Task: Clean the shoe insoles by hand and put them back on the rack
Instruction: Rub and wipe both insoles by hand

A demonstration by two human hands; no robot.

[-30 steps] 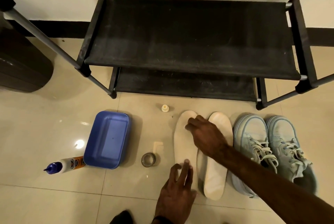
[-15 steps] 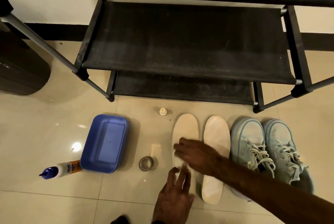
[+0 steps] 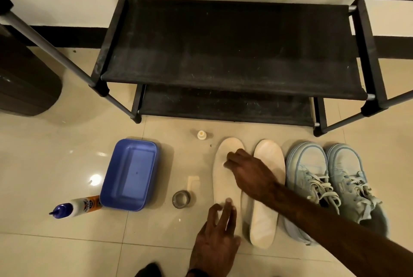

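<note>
At the far left a dark bin stands on the tiled floor. Nearer lies a glue bottle with a blue cap, its base touching an empty blue plastic tub. Next come a small roll of tape, a pale scrap just behind it, and a little white cap close to the black shoe rack, whose fabric shelves carry nothing in view.

The left hand rests its straight, spread fingers on the heel end of the left insole, pinning it flat to the floor. The right hand lies on the forefoot of the same insole, fingers bent down onto its surface, apparently rubbing rather than gripping. The second insole lies just beside it, and the pair of light blue sneakers sits to the right of that.

Both insoles look thin, light and floppy, likely foam with a cloth face, so they should bend easily and slide on glossy tile unless held down. For lifting to the rack, a pinch at the heel or along the edge of the arch should do, with a flat palm under the middle to stop sagging
</note>
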